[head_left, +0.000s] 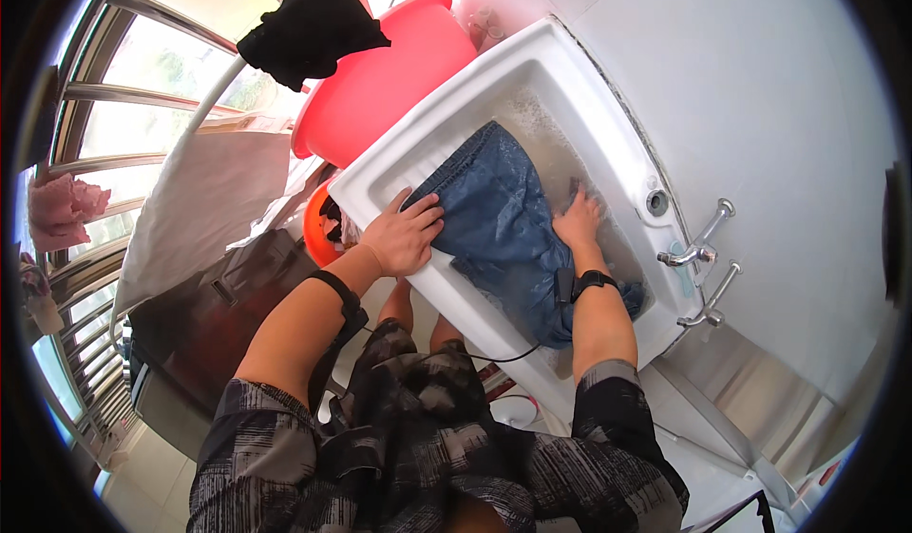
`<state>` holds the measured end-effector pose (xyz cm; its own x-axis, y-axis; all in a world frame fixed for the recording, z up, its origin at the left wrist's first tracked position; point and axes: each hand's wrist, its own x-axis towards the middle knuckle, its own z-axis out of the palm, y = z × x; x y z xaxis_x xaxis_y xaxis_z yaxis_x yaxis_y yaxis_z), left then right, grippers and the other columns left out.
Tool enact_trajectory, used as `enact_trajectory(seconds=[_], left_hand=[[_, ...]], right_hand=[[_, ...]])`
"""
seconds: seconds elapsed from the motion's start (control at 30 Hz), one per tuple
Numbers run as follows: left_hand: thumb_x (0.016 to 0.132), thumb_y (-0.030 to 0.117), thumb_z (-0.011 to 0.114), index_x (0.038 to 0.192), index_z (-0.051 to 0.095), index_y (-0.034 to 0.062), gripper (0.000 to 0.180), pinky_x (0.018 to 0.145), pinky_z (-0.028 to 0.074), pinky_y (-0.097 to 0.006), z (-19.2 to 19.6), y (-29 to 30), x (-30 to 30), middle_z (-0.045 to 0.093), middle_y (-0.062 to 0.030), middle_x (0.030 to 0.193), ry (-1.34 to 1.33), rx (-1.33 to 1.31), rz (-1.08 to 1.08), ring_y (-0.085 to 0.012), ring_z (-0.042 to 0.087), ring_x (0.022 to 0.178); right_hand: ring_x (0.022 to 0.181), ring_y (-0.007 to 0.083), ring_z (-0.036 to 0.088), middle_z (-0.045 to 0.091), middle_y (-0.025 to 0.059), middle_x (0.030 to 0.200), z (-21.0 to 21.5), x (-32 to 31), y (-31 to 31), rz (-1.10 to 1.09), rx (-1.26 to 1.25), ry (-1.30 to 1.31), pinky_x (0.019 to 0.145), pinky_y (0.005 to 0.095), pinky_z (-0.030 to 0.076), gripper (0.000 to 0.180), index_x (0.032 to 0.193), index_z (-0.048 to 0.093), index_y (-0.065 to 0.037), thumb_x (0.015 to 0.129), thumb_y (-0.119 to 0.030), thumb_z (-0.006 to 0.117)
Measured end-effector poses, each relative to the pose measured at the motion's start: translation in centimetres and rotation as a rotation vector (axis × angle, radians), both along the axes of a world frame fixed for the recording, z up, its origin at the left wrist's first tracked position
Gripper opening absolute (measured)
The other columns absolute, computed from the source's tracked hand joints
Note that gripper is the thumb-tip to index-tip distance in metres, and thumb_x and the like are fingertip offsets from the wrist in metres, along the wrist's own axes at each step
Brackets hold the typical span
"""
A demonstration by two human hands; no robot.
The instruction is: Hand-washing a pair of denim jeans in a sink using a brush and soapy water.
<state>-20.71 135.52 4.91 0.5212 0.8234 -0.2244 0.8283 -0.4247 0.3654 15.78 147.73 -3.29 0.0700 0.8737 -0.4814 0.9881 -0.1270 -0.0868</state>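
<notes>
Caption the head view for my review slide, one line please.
Left hand on a blue garment in a white sink with cloudy water; right hand at the garment's right side.

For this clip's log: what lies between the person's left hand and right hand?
In the head view, a blue garment spans the stretch between the left hand and the right hand, inside the white sink.

A dark blue garment (503,200), wet and wrinkled, lies spread in the white sink (427,129), its gathered edge toward the upper left, its lower part bunched in cloudy, sudsy water (554,145).
</notes>
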Motion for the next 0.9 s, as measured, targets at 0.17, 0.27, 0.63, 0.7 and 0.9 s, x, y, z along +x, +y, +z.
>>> enact_trajectory(seconds=[0.17,0.27,0.63,0.7,0.9], left_hand=[[0.087,0.027,0.057,0.127,0.068,0.0079,0.046,0.122,0.031,-0.051,-1.0,0.2,0.9,0.056,-0.0061,0.149,-0.026,0.048,-0.032,-0.0251,0.043,0.145],[0.087,0.028,0.056,0.127,0.069,0.0092,0.046,0.121,0.031,-0.052,-1.2,-0.4,-0.2,0.055,-0.0074,0.151,-0.049,-0.012,0.042,-0.0250,0.044,0.145],[0.082,0.023,0.062,0.123,0.069,0.0071,0.045,0.121,0.035,-0.049,-1.9,-0.4,0.3,0.057,-0.0124,0.147,-0.142,0.012,0.060,-0.0297,0.048,0.142],[0.082,0.023,0.063,0.124,0.069,0.0064,0.046,0.121,0.035,-0.049,-2.2,-0.2,0.7,0.058,-0.0128,0.147,-0.154,0.024,0.057,-0.0295,0.048,0.142],[0.082,0.024,0.062,0.126,0.067,0.0026,0.049,0.121,0.036,-0.047,-1.8,-1.2,-0.6,0.059,-0.0145,0.145,-0.134,-0.029,0.053,-0.0304,0.050,0.141]], right_hand=[[0.123,0.0478,0.054,0.054,0.0335,0.133,-3.0,3.4,0.0,0.003,0.023,0.183,0.106,0.0531,0.044,0.073,0.152,0.046,-0.009,0.087,-0.028,0.073],[0.120,0.0489,0.054,0.052,0.0333,0.132,0.8,-1.0,-1.1,0.228,0.310,0.241,0.103,0.0532,0.045,0.069,0.153,0.047,-0.015,0.089,-0.025,0.072],[0.111,0.0449,0.057,0.057,0.0264,0.125,3.5,-16.6,1.8,0.501,0.412,0.390,0.097,0.0518,0.049,0.055,0.145,0.058,-0.024,0.092,-0.032,0.069],[0.110,0.0462,0.057,0.058,0.0283,0.122,2.3,-15.7,5.1,0.394,0.478,0.293,0.095,0.0500,0.049,0.056,0.146,0.058,-0.021,0.092,-0.030,0.069],[0.112,0.0446,0.056,0.054,0.0247,0.125,5.4,-18.4,-4.1,0.638,0.333,0.529,0.094,0.0527,0.049,0.057,0.145,0.058,-0.025,0.090,-0.031,0.070]])
